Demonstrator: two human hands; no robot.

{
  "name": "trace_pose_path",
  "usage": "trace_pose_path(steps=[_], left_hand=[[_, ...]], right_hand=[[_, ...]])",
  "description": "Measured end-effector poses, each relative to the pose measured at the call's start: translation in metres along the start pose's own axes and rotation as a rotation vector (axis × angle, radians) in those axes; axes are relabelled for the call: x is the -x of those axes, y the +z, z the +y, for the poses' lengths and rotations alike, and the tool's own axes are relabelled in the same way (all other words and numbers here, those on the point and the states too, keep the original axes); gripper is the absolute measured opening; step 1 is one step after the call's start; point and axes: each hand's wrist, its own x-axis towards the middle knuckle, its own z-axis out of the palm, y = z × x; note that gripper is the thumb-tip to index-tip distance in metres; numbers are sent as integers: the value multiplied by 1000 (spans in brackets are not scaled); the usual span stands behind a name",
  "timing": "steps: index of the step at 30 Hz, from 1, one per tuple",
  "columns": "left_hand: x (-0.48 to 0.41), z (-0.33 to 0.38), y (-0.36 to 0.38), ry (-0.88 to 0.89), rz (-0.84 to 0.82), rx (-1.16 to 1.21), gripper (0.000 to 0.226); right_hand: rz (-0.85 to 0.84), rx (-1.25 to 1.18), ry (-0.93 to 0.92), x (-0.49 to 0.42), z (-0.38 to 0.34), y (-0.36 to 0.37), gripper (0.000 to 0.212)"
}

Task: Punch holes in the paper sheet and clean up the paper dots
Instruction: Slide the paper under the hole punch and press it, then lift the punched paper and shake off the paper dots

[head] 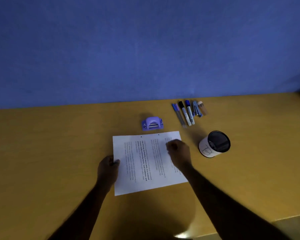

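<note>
Paper sheet (145, 163): flat on desk, two holes at far edge, just in front of punch (152, 123).
Left hand (107, 168): pinching sheet's left edge.
Right hand (178, 151): curled over sheet's right part — contents cannot tell.
Risk: sliding sheet scatters dots — none visible.
Cup (214, 143): right of sheet; elbow may tip it.

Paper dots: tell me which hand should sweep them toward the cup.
Probably right. The right hand rests on the paper sheet beside the cup; the left hand grips the sheet's far-side edge. I can't make out loose dots.
</note>
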Motion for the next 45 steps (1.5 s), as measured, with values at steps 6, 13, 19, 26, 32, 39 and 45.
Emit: trace_pose_path(steps=[6,13,19,26,32,39,45], left_hand=[[13,1,-6,-10,1,41,13],[29,6,-4,-39,5,119,19],[52,-4,-2,-47,-60,224,14],[75,-11,-13,-109,-188,325,18],[56,10,-35,-1,-269,263,29],[50,75,-26,359,-433,-88,14],[66,103,-14,484,-282,41,23]], right_hand=[[8,93,194,70,31,-8,35],[-755,-529,782,137,9,-9,64],[-192,-1288,802,152,12,27,42],[-23,-1060,622,147,22,12,29],[-83,-913,452,140,33,-25,32],[-104,-749,149,105,1,-63,30],[-30,-764,-86,87,-39,-92,46]])
